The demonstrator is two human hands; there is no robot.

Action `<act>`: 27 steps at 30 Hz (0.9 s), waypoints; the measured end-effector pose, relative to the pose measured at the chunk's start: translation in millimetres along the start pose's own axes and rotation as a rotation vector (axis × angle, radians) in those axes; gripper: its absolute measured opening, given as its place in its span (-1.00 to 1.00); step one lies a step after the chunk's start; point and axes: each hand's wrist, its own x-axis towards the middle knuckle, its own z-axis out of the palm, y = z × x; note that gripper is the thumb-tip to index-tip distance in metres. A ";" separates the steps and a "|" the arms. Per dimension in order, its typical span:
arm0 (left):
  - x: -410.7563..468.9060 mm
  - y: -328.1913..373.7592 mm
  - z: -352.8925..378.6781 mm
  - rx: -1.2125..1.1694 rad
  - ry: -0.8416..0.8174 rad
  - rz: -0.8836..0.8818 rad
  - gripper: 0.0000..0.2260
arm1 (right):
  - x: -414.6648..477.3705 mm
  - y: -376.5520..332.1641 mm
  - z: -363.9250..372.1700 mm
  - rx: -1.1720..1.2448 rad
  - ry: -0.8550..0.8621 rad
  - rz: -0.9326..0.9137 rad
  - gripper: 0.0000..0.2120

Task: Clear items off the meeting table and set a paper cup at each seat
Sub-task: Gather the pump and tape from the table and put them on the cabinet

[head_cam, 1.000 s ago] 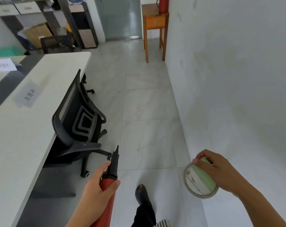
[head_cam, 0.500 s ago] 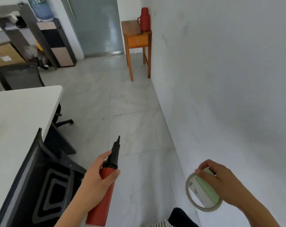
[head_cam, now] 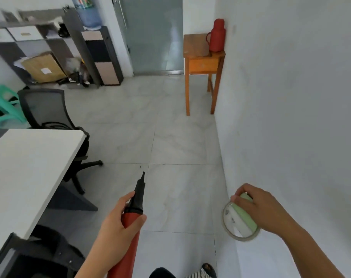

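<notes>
Clearing step: both hands carry things away from the meeting table.

Head view: the left hand point(head_cam: 118, 227) is wrapped round a red pump-like tool with a black pointed nozzle point(head_cam: 133, 213), its tip aimed ahead over the floor point(head_cam: 170, 141). The right hand point(head_cam: 258, 207) is closed on a roll of tape point(head_cam: 239, 221) together with a pale green block whose nature I cannot tell. The white tabletop point(head_cam: 26, 169) lies to the left, its visible part bare; no paper cup is in view. This looks like the carrying-off part of clearing, and the next move likely calls for a place to set both loads, perhaps the wooden side table point(head_cam: 202, 57) with its red thermos point(head_cam: 216, 36). The aisle is open; a black mesh chair point(head_cam: 48, 109) and the wall point(head_cam: 291, 97) flank it.
</notes>
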 end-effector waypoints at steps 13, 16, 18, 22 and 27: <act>266.9 27.2 -50.2 -0.132 0.171 -0.163 -0.52 | 299.1 -119.0 -28.9 -0.116 -0.189 -0.100 -0.82; 349.3 66.8 -79.4 -0.147 0.148 -0.101 -0.54 | 356.1 -156.1 -49.8 -0.096 -0.153 -0.079 -0.82; 406.0 92.4 -97.2 -0.139 0.129 -0.051 -0.54 | 395.8 -181.2 -65.5 -0.072 -0.103 -0.071 -0.83; 495.5 123.8 -117.1 -0.106 0.074 -0.002 -0.52 | 462.7 -217.1 -81.1 -0.020 -0.063 -0.054 -0.83; 607.4 124.8 -137.3 -0.120 0.062 -0.067 -0.52 | 582.9 -253.9 -73.1 -0.028 -0.116 -0.032 -0.84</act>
